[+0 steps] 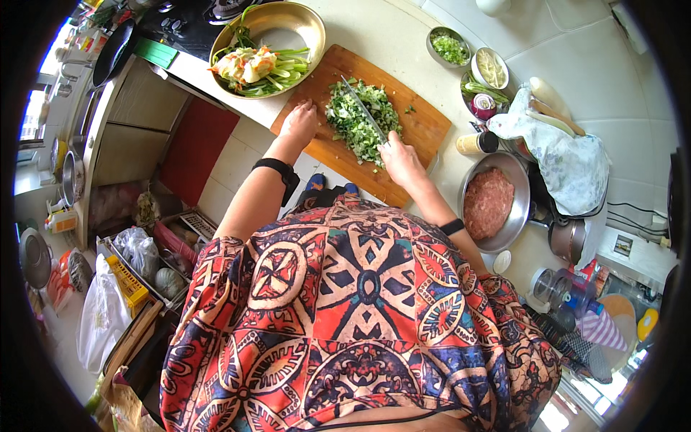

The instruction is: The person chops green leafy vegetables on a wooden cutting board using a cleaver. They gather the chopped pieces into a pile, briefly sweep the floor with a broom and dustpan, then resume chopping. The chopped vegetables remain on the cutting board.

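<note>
A wooden cutting board [426, 116] lies at an angle on the counter, with a heap of chopped greens [351, 127] on it. My right hand [400, 162] grips the handle of a kitchen knife [364, 109], whose blade lies across the greens. My left hand [302, 123] rests at the board's left edge, its fingers bunched; whether anything is under them cannot be made out. Beyond it stands a gold-coloured metal pan [318, 32] holding whole green stalks and a pale, orange-edged mass of food. To the right, a steel bowl [522, 205] contains ground meat [488, 202].
Small bowls of chopped greens [449, 49] and pale shreds [490, 68], a cut red onion [483, 106] and a black-capped jar [476, 143] line the right side. A black stove [178, 27] is at upper left. A cloth-covered item [567, 162] stands behind the steel bowl.
</note>
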A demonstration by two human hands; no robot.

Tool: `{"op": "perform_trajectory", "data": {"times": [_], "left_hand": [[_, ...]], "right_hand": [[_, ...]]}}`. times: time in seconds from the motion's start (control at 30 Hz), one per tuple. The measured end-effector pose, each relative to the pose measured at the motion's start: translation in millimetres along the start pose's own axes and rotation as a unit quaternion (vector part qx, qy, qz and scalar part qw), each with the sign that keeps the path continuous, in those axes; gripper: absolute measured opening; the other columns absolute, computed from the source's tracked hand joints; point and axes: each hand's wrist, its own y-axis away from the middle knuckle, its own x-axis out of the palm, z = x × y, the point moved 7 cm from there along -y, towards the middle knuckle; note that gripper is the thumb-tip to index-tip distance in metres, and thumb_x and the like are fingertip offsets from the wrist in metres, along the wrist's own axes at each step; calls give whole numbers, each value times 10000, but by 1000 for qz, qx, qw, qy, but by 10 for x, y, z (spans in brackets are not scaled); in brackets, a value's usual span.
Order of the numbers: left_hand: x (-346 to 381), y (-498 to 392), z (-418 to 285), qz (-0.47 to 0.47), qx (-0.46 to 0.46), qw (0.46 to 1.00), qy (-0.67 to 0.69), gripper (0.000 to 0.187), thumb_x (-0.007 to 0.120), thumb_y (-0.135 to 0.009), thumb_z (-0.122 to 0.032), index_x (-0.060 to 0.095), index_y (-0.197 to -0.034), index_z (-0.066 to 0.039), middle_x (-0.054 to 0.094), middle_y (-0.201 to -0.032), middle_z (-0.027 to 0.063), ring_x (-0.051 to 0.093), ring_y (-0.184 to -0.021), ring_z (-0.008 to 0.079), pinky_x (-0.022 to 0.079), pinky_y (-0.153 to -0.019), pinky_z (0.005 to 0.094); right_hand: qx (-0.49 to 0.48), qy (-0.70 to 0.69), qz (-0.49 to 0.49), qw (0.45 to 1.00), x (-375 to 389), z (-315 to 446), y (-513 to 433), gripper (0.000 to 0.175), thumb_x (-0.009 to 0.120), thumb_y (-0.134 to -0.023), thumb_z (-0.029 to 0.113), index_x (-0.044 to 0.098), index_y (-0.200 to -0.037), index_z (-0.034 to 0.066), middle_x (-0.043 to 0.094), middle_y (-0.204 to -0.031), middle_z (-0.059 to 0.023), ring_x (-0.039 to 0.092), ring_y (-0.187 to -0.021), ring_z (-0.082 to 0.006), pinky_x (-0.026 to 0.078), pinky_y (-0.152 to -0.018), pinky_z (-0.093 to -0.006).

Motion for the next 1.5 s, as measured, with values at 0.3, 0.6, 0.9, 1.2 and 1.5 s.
{"op": "perform_trajectory", "data": {"times": [0.3, 0.6, 0.9, 1.2, 1.5], "left_hand": [[53, -25, -20, 38, 9, 998, -43, 230, 555, -778, -80, 607, -971, 34, 577, -1139, 208, 535, -1114, 306, 404, -990, 340], [89, -64, 1, 53, -5, 998, -30, 277, 550, -779, -68, 607, -1024, 48, 565, -1182, 216, 506, -1172, 308, 384, -1016, 337], [79, -100, 0, 69, -18, 997, -17, 326, 612, -736, -78, 589, -1033, 56, 535, -1216, 228, 487, -1186, 324, 367, -1036, 343], [148, -102, 5, 116, -18, 993, -19, 549, 745, -628, -92, 535, -1115, 48, 453, -1321, 241, 420, -1252, 339, 339, -1066, 361], [104, -268, 25, 142, -32, 988, -45, 190, 556, -765, -42, 651, -922, 6, 617, -1067, 194, 588, -1040, 309, 472, -901, 347]], "right_hand": [[98, -58, 38, 993, -39, -112, 118, 334, 556, -912, 275, 403, -1088, 36, 620, -815, -257, 609, -813, -449, 466, -653, -483], [105, -39, 3, 994, -125, -224, 173, 300, 530, -924, 267, 405, -1041, 20, 622, -817, -261, 606, -798, -459, 461, -662, -501], [130, -14, 17, 991, -143, -292, 213, 308, 530, -921, 257, 418, -1082, 20, 622, -820, -268, 604, -807, -463, 474, -675, -507], [102, -19, 25, 994, -151, -310, 209, 313, 535, -919, 246, 408, -1083, 11, 624, -832, -276, 609, -814, -458, 482, -680, -496], [113, -48, 22, 992, -131, -340, 201, 387, 560, -901, 282, 434, -1147, 10, 618, -882, -293, 607, -874, -450, 481, -729, -485]]}}
